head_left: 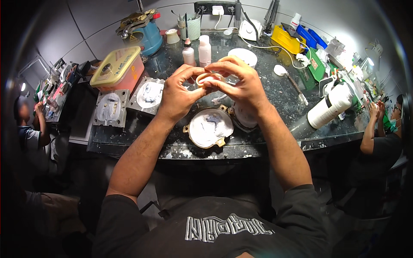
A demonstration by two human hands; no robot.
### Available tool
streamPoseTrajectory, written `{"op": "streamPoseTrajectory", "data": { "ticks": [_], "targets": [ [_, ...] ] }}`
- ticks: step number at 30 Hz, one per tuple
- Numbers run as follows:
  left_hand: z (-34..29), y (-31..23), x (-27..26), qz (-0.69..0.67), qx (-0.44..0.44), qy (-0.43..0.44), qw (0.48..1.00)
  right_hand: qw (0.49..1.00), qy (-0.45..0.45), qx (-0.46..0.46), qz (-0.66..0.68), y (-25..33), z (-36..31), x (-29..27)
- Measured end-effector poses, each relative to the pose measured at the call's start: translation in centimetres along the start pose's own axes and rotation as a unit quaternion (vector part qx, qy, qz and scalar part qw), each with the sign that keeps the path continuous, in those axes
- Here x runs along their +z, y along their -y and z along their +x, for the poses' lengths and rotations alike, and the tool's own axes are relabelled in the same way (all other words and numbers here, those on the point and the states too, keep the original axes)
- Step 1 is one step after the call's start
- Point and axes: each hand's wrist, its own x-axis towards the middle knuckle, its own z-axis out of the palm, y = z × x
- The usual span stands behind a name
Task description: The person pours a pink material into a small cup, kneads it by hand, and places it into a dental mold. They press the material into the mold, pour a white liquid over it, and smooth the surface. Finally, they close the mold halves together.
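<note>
Above the bench, my left hand (180, 92) and my right hand (243, 84) meet fingertip to fingertip. Both are closed on a small curved pinkish-beige piece (202, 79), partly hidden by the fingers. Under them lies a round metal flask half filled with white plaster (211, 129), dark marks across its middle. A second round flask part (246, 116) sits against its right side, half covered by my right wrist. Left of my left forearm are two square metal flask halves, a nearer one (109, 109) and another (148, 94), each packed with white plaster.
Behind my hands stand two pinkish bottles (204, 50) and a white bowl (245, 56). A lidded pink tub (118, 69) is at left, near a blue machine (144, 38). At right are a brush (297, 88) and a large white spray bottle (329, 107). People work at both sides.
</note>
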Motion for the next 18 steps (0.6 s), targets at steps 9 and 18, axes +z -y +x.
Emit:
{"op": "streamPoseTrajectory", "data": {
  "ticks": [9,18],
  "targets": [
    [-0.6,-0.3,0.1,0.003,0.026,0.001,1.000,0.896,0.060,0.270,0.346,-1.1,-0.5,0.4],
    [-0.3,1.2,0.7,-0.218,-0.074,-0.032,0.973,0.947,0.034,0.202,0.246,-0.6,-0.3,0.3]
  ]
}}
